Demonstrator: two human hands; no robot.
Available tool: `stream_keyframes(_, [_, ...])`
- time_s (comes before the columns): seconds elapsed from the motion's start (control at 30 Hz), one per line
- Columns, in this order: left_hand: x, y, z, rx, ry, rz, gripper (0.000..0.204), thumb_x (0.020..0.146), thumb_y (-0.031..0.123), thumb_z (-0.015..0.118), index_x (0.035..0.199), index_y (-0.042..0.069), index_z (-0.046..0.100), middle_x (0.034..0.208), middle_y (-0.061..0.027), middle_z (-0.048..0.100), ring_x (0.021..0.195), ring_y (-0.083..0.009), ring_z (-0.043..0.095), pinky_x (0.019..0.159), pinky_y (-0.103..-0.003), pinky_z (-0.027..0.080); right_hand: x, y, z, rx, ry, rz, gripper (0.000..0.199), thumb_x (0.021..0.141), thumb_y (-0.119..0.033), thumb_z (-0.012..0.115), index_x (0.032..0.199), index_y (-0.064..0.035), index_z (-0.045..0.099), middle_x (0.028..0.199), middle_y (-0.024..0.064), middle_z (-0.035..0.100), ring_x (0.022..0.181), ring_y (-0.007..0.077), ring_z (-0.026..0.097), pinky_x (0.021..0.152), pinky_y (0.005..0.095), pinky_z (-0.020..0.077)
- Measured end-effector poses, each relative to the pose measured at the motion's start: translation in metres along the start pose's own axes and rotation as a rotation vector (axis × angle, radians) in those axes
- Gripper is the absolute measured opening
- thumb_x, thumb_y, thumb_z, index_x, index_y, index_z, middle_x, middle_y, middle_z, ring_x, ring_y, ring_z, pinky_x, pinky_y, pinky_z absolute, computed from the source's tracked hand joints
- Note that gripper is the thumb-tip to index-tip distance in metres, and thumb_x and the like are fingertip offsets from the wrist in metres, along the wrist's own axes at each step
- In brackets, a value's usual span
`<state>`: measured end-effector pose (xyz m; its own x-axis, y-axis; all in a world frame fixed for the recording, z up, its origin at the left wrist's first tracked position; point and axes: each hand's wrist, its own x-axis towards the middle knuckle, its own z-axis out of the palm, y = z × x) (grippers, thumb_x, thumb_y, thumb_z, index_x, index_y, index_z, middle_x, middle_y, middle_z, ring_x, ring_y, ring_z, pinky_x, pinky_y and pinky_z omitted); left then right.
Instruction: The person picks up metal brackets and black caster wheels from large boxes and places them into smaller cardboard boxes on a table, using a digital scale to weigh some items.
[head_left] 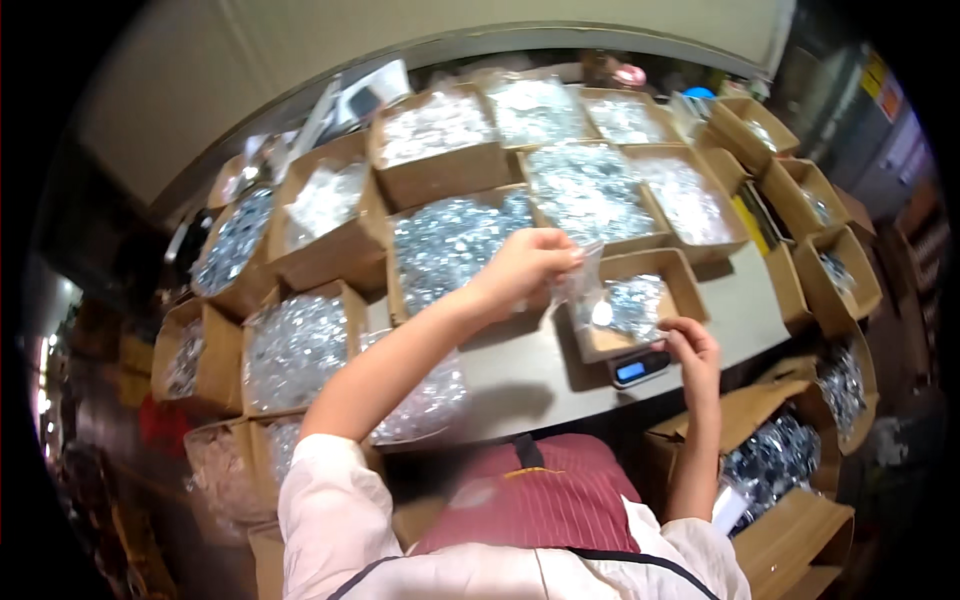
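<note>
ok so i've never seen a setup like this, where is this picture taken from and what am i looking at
There's no machine arm here: these are a person's own two bare hands. The single picture comes from a wide fisheye camera on their head, looking down, so straight edges look bent.

The left hand pinches a clear plastic bag. The right hand is at the near right edge of a small open box; whether its fingertips grip anything is hard to tell. That box holds shiny pieces and sits at a small scale with a lit display.

Around it on the pale table stand larger cardboard boxes filled with shiny or clear items.
</note>
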<state>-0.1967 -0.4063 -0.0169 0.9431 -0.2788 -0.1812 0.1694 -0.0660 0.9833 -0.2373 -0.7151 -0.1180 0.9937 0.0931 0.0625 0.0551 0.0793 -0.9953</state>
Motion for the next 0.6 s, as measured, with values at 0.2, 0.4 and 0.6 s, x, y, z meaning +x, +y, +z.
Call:
stream_keyframes(0.2, [0.070, -0.011, 0.065, 0.082, -0.300, -0.076, 0.068, 0.092, 0.040, 0.060, 0.149, 0.016, 0.031, 0.134, -0.0155, 0.048, 0.118, -0.0255, 0.050, 0.099, -0.046, 0.044, -0.041, 0.022, -0.065, -0.003, 0.290, -0.044, 0.038, 0.093, -0.002, 0.054, 0.130, 0.0049, 0.048, 0.118, 0.0179, 0.059, 0.082, 0.0181, 0.065, 0.075, 0.0303, 0.0569])
stream_keyframes(0.4, [0.009, -0.017, -0.055, 0.116, -0.049, 0.069, 0.048, 0.095, 0.027, 0.058, 0.137, 0.006, 0.049, 0.131, -0.0136, 0.054, 0.107, -0.0208, 0.061, 0.084, -0.032, 0.055, -0.087, 0.048, -0.112, 0.054, 0.487, 0.146, 0.029, 0.091, -0.003, 0.055, 0.120, 0.0035, 0.056, 0.111, 0.0152, 0.065, 0.075, 0.0174, 0.066, 0.073, 0.0291, 0.0568])
stream_keyframes(0.6, [-0.143, -0.033, -0.247, -0.043, 0.842, 0.160, 0.021, 0.091, 0.010, 0.054, 0.108, 0.004, 0.066, 0.105, -0.0065, 0.069, 0.090, -0.0134, 0.067, 0.074, -0.025, 0.052, -0.073, 0.093, -0.136, 0.052, 0.495, 0.276, 0.030, 0.091, -0.010, 0.063, 0.119, -0.0012, 0.061, 0.111, 0.0141, 0.067, 0.074, 0.0179, 0.067, 0.070, 0.0296, 0.0561])
